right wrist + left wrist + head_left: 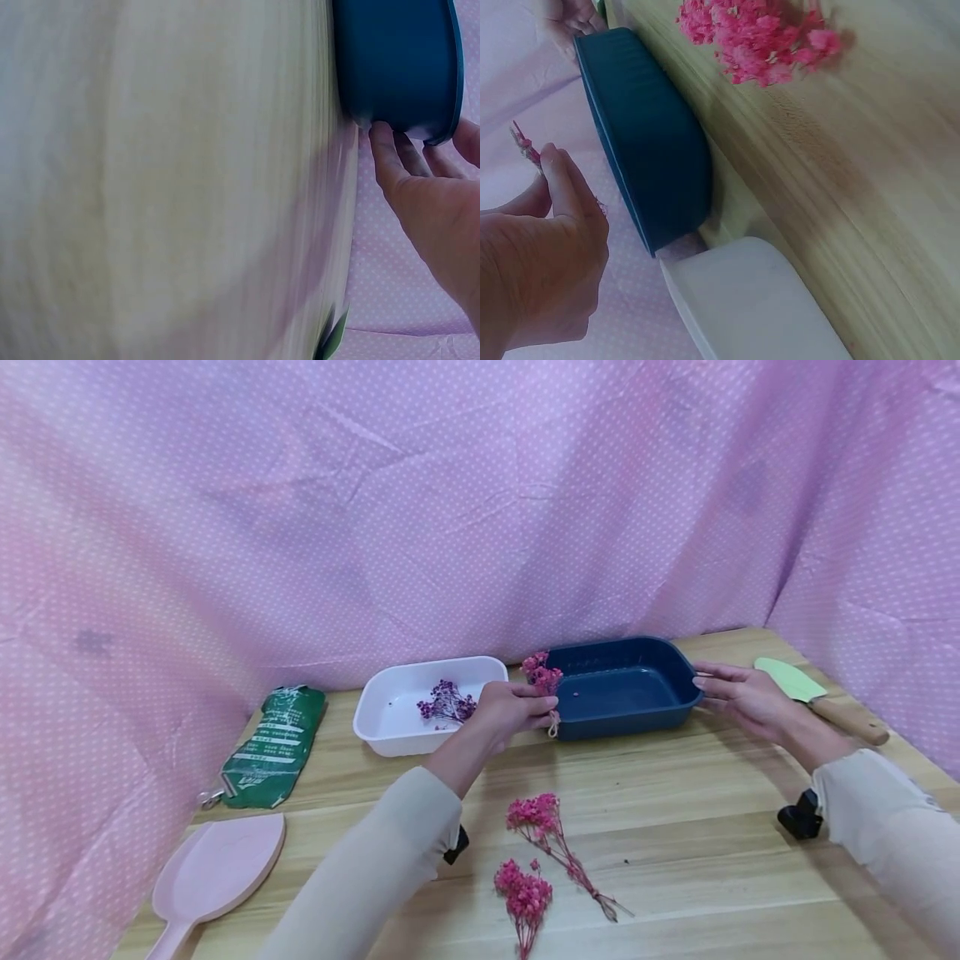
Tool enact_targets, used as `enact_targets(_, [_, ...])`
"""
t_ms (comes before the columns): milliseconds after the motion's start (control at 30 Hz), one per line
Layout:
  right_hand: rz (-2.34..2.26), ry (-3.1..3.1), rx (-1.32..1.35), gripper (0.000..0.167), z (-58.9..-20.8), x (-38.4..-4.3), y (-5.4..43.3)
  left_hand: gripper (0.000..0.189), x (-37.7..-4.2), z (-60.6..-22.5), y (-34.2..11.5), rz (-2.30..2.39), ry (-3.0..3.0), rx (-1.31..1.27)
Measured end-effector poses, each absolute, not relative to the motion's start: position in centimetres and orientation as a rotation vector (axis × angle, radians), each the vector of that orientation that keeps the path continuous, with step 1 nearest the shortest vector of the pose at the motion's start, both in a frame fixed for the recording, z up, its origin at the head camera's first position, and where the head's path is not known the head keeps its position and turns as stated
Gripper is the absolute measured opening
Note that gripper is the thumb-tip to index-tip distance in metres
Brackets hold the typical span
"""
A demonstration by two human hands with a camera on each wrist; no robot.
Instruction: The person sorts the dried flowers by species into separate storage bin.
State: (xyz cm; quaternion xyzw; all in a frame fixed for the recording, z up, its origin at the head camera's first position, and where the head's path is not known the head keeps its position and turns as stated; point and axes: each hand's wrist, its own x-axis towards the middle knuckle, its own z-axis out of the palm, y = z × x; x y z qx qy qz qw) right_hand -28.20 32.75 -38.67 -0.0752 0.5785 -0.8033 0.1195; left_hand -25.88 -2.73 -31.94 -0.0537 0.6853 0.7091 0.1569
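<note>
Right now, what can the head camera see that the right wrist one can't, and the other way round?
Only the head view: the left hand, pink flowers, purple flowers, white tray, green packet, pink scoop, the trowel's wooden handle and the blue tray's inside.

Only the right wrist view: a close side look at fingers touching the tray's end.

Both: the blue tray, right hand, wooden table and dotted cloth.

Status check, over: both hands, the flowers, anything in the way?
Left hand pinching pink bunch near left end of blue tray; right hand touching its right end. Two more bunches on tabletop. No blockage evident.
</note>
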Motion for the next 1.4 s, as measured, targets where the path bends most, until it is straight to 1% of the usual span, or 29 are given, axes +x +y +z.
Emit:
enact_targets(133, [-2.337,1.710,-0.204,0.028,-38.6,-28.2,32.7,0.033,-26.5,-32.2,-2.1,2.049,1.945,-0.196])
enact_targets(400, [-2.329,1.723,-0.203,0.029,-38.5,-28.2,32.6,0.026,-27.5,-33.0,-1.3,2.087,1.926,-0.244])
enact_targets(467, [-2.332,1.722,-0.205,0.030,-38.5,-28.2,32.6,0.030,-27.8,-33.4,-1.2,2.119,1.896,-0.221])
enact_targets(667, [-2.332,1.712,-0.210,0.029,-38.5,-28.2,32.5,0.048,-28.4,-34.1,-1.1,2.179,1.741,-0.103])
enact_targets(833, [-2.335,1.712,-0.205,0.029,-38.4,-28.2,32.6,0.050,-28.2,-33.8,-1.0,2.175,1.706,-0.025])
enact_targets(1033, [-2.335,1.719,-0.191,0.029,-38.4,-28.1,32.6,0.050,-26.4,-32.7,-1.7,2.116,1.804,0.002])
enact_targets(1200, [-2.333,1.716,-0.181,0.029,-38.5,-28.0,32.6,0.046,-23.7,-32.1,-3.7,2.052,1.909,-0.023])
enact_targets(1400, [-2.337,1.716,-0.190,0.029,-38.4,-28.1,32.6,0.040,-19.9,-32.1,-7.0,1.978,2.051,-0.019])
